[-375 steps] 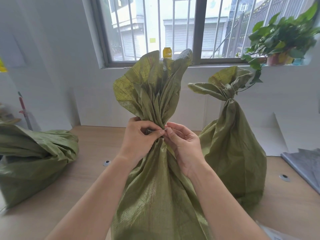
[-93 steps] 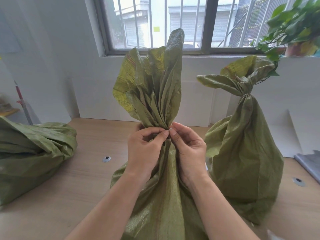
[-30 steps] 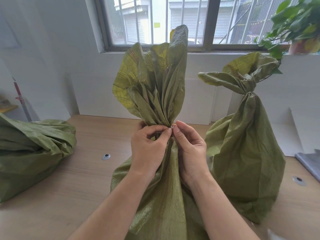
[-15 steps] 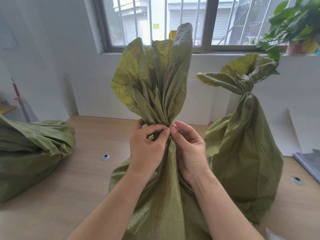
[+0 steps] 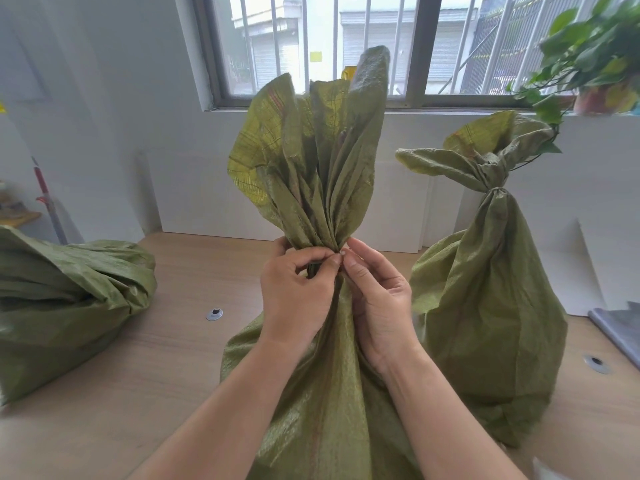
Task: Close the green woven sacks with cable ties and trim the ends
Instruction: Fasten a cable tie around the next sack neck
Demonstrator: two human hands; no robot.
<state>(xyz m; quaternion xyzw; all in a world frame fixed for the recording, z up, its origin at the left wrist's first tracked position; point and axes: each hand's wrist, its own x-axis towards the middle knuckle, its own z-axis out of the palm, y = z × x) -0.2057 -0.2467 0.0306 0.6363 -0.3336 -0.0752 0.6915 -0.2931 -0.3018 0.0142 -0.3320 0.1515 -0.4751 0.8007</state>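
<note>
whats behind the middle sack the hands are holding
Behind the middle sack, a yellow object peeks past its top edge, in front of the barred window, with white wall below. The sack covers the rest of that object, so I cannot tell what it is.

Both hands were raised in front of the body and brought together at a single grip. The left hand [image 5: 294,292] was curled round the sack neck [image 5: 322,233], its forefinger bent across the front. The right hand [image 5: 377,299] was set just right of the grip, its fingers [image 5: 360,261] curled and pinched at the same neck, forefinger tip touching the left one. The bare left forearm [image 5: 225,410] and right forearm [image 5: 443,420] were angled up toward the grip from below.
</note>
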